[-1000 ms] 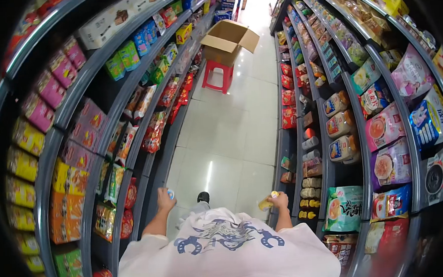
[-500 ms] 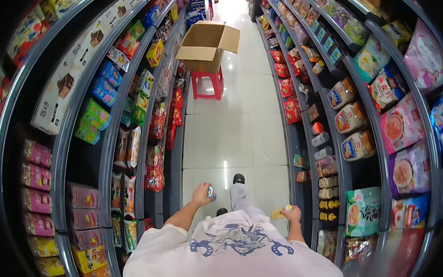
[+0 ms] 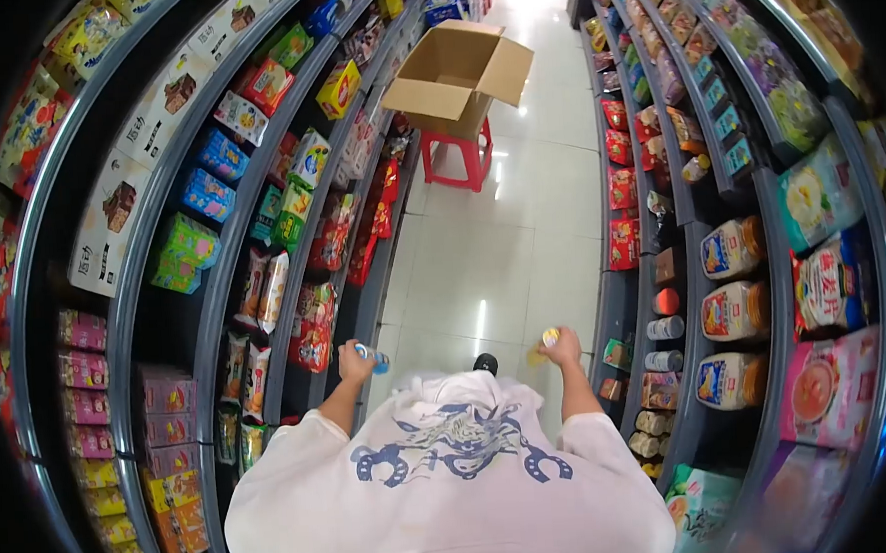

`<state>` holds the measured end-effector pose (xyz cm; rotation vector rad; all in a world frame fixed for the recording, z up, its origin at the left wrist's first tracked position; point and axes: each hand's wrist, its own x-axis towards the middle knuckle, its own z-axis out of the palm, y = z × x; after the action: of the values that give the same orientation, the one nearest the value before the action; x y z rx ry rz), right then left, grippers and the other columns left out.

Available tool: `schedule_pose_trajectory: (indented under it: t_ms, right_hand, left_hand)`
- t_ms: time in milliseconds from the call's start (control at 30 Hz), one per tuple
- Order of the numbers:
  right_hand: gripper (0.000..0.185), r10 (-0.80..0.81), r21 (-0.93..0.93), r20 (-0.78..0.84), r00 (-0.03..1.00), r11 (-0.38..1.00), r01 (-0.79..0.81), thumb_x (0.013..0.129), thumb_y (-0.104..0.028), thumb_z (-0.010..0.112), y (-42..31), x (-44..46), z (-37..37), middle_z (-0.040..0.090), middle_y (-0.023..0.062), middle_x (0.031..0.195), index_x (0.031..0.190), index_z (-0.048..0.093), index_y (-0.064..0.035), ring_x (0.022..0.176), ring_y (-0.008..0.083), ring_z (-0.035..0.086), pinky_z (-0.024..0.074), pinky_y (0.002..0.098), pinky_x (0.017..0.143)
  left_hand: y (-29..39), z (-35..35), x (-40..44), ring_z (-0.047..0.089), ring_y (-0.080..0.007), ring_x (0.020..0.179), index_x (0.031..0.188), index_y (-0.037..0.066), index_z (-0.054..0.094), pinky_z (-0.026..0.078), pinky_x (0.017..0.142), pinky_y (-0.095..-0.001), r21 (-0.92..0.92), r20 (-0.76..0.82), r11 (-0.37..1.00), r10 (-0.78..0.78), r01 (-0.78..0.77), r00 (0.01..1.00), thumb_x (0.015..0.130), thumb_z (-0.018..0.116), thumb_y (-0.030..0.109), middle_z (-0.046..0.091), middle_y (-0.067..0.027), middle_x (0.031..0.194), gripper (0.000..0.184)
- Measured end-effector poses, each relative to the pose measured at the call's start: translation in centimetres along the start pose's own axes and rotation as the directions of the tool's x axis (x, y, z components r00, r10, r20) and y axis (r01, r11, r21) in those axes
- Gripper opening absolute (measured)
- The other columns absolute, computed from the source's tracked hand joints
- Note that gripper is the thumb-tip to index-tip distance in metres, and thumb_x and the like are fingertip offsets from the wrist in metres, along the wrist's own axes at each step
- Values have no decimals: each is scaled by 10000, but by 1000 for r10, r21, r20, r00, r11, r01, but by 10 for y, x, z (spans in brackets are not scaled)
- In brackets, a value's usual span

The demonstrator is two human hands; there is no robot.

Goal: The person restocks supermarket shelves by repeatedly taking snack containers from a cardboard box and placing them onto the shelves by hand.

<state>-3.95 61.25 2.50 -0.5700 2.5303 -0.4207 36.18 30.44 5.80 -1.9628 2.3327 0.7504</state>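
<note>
My left hand [image 3: 355,361] is wrapped round a small container with a blue and white end [image 3: 372,357], held out over the aisle near the left shelves. On the other side, my right hand [image 3: 561,344] grips a yellowish container with a pale lid [image 3: 549,338], partly covered by my fingers. Farther up the aisle an open cardboard box [image 3: 442,71] rests on a red plastic stool [image 3: 457,160], its flaps spread outward. Both hands are well short of the box.
Shelves of packaged goods line both sides, with a shelf edge [image 3: 199,359] on the left and jars [image 3: 730,309] on the right. The tiled floor [image 3: 491,244] runs between them. A black shoe [image 3: 486,362] shows ahead of my shirt.
The box and stool look closer than half a second ago, and the shelves have shifted in view. Both hands have risen in the picture, still holding their containers.
</note>
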Motion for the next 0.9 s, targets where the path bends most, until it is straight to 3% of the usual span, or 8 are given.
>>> schedule_pose_trajectory:
  t_ms: [100,333,467,600,733,900]
  right_hand:
    - [718,-109,-17,68,992,994,110,531,-279,856,-36,38,-32,570,101,1121,1167,574,-102,1086,272,547,475,386,924]
    - [677,-67,189,45,997,980,57,526,-280,849,-24,91,-22,640,130,1073,1129,609,-86,1003,298,611,488,385,895]
    - [709,151,147,60,987,976,-158,531,-291,857,3,100,-18,649,137,1098,1153,588,-84,1028,303,614,487,386,898]
    - [739,424,178,55,904,887,-427,541,-273,861,14,106,-40,640,140,1128,1186,551,-88,1050,299,610,482,384,908]
    - [752,519,259,3,855,825,-501,534,-233,868,28,133,-56,623,152,1142,1193,532,-98,1052,306,605,479,385,912]
    - [789,532,195,-41,846,834,-515,525,-258,872,4,196,-83,622,143,1126,1204,515,-71,1044,290,600,470,378,919]
  left_hand:
    - [24,6,3,543,-304,1098,1205,125,524,466,931,-388,-49,8,993,-104,104,995,557,825,172,507,-117,1181,717]
    - [59,25,26,536,-301,1120,1231,131,508,461,941,-386,-56,60,960,-270,273,961,554,839,182,494,-116,1211,755]
    - [74,38,67,520,-306,1142,1232,118,492,450,959,-384,-44,97,944,-321,326,942,566,841,197,486,-128,1219,756]
    - [106,54,133,500,-316,1162,1253,112,443,438,975,-381,-8,110,947,-319,322,941,597,823,215,478,-142,1226,765]
    - [193,53,215,482,-319,1176,1230,107,443,426,983,-403,-17,121,974,-222,225,968,618,801,201,478,-146,1225,714]
    - [315,70,317,483,-324,1161,1192,97,482,436,958,-418,-125,122,987,112,-97,986,626,769,185,492,-134,1204,640]
